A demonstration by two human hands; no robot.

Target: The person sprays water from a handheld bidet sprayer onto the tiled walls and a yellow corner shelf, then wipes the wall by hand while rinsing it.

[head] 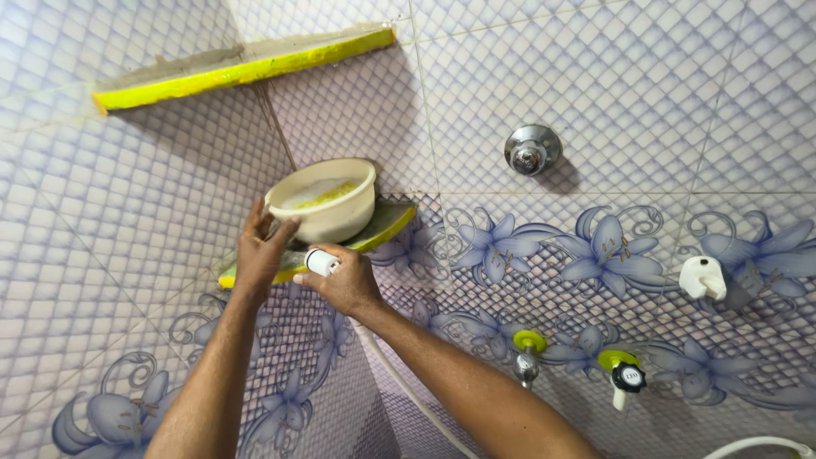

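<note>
Hose: nearest to us, a white hose (756, 444) is curving in at the bottom right corner.
Taps: just past that we're seeing two taps on the tiled wall (646, 93), one with a yellow-green cap (529, 342) and one to its right with a yellow-green collar and a black knob (626, 374).
Right hand: our right hand (347, 285) is reaching up to the corner, fingers wrapped tight around a small white cylinder (320, 262), so it's clamped on that, right below the bowl.
Left hand: our left hand (259, 255) is sitting just left of the other one, fingers spread apart and pressing against the near side of the bowl, thumb up by its wall. Not gripping anything, just touching.
Bowl: the cream plastic bowl (327, 202) is resting on the lower corner shelf (387, 223), which has a yellow edge. Something pale and yellowish is lying inside, can't tell what.
White fitting: off to the right a white plastic fitting (702, 277) is sticking out among the blue flower tiles.
Chrome outlet: higher up, a round chrome outlet (531, 150) is sitting on the wall.
Upper shelf: farthest up, a second yellow-edged corner shelf (238, 68) is spanning the corner.
</note>
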